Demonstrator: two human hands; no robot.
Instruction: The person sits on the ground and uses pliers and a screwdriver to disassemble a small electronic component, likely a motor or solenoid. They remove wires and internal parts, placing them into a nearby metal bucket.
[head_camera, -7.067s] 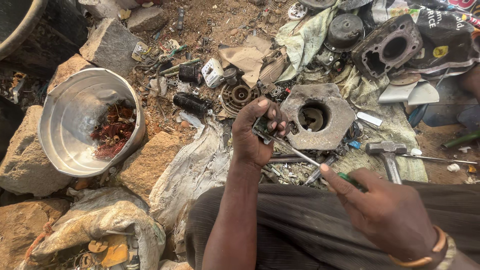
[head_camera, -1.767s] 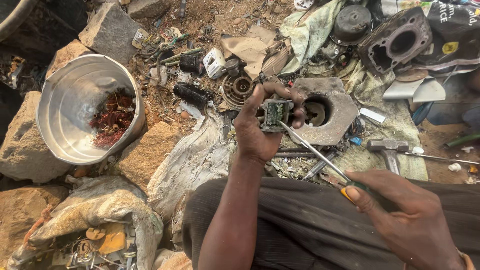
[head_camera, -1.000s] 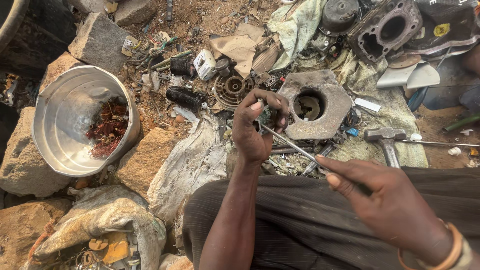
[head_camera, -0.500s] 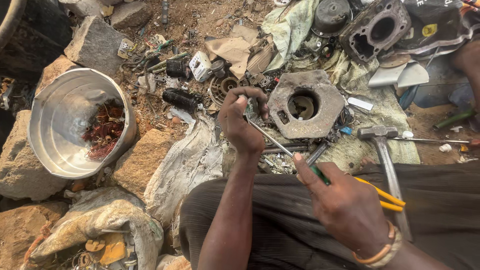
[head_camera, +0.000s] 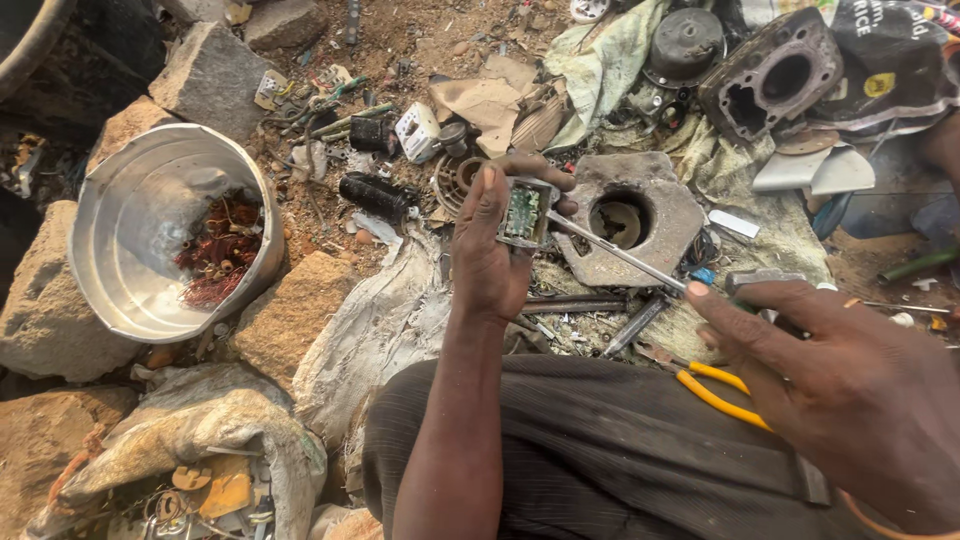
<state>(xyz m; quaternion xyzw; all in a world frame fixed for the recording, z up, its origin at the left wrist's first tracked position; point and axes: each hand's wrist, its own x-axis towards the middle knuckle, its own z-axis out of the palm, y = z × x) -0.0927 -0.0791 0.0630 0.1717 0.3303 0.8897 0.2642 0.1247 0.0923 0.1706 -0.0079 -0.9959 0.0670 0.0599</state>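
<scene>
The left hand pinches a small grey box with a green circuit board between thumb and fingers, with the open face turned up to the eyes so the inside can be reached. The right hand is closed around the handle of a long screwdriver, and its tip meets the box from 4 o'clock, probably to pry. At 9 o'clock from the box stands a metal bowl with reddish copper wire, at 3 o'clock a flat metal casting with a round hole, and at 5 o'clock yellow-handled pliers lie on the lap.
</scene>
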